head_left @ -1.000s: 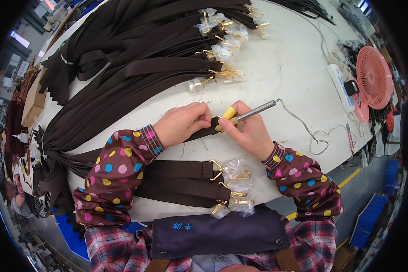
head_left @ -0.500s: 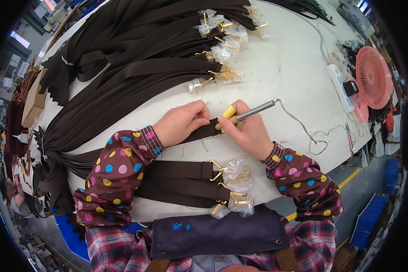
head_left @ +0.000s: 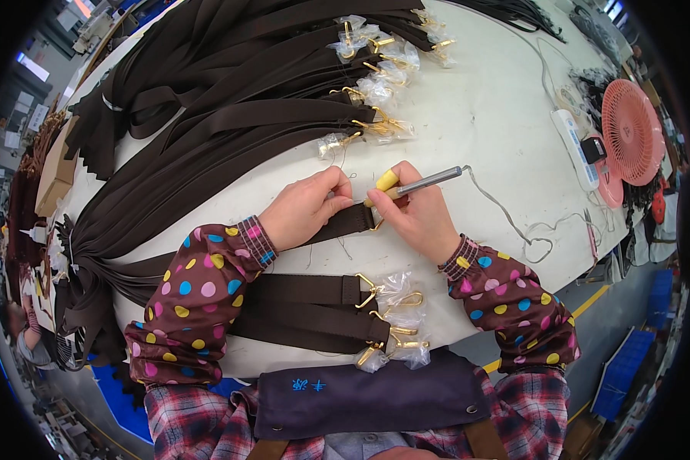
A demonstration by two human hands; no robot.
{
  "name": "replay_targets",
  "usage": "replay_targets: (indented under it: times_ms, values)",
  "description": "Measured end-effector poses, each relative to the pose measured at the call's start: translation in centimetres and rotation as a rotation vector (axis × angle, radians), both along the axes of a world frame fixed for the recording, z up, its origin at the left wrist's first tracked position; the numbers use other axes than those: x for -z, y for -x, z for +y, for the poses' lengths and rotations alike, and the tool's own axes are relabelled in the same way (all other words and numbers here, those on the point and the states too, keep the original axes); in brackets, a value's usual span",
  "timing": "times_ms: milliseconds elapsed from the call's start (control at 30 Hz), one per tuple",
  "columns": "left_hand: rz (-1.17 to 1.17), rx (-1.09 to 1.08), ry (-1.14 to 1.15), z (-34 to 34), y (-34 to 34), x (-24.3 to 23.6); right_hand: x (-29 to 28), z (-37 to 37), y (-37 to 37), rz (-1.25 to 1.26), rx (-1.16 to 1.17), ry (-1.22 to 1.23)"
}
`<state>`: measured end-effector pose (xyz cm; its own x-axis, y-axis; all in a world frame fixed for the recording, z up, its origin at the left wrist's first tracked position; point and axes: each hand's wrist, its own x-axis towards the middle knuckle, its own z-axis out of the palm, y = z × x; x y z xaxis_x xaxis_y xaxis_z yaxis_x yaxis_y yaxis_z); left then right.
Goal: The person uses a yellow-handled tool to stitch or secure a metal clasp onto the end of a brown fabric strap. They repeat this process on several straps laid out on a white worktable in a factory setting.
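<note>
My left hand [head_left: 303,208] is pinched above a dark brown strap [head_left: 345,224], its fingertips on something too small to make out, perhaps thread. My right hand [head_left: 418,218] grips a silver pen-like tool [head_left: 429,180] with a grey cord, its tip near my left fingertips. A yellow sleeve [head_left: 386,179] covers one right finger. A gold metal fitting [head_left: 376,225] is at the strap's end, partly visible. Nearer me, several straps [head_left: 299,291] end in gold hooks wrapped in clear plastic [head_left: 399,295].
Bundles of dark straps [head_left: 192,77] cover the white table's [head_left: 498,115] left and back. At right are a power strip [head_left: 571,142], pink fan [head_left: 629,130] and cord. A cardboard box [head_left: 54,172] stands left; a co-worker [head_left: 27,337] is beyond. Blue bins [head_left: 621,372] stand on the floor.
Both hands have shifted slightly; my right hand and the tool have moved up and left, and more of the strap's end and fitting shows below the tool.
</note>
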<state>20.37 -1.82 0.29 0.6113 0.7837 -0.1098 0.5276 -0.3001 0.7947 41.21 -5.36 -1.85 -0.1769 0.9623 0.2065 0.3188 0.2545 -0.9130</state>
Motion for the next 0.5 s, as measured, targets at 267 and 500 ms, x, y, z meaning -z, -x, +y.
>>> replay_targets:
  times_ms: [267, 500]
  values:
    - [-0.007, 0.001, -0.018, 0.04, 0.03, 0.11, 0.24, 0.14, 0.04, -0.007, 0.002, -0.016]
    - [-0.005, -0.036, 0.078, -0.04, -0.05, -0.36, 0.25, 0.16, 0.08, -0.024, 0.005, -0.031]
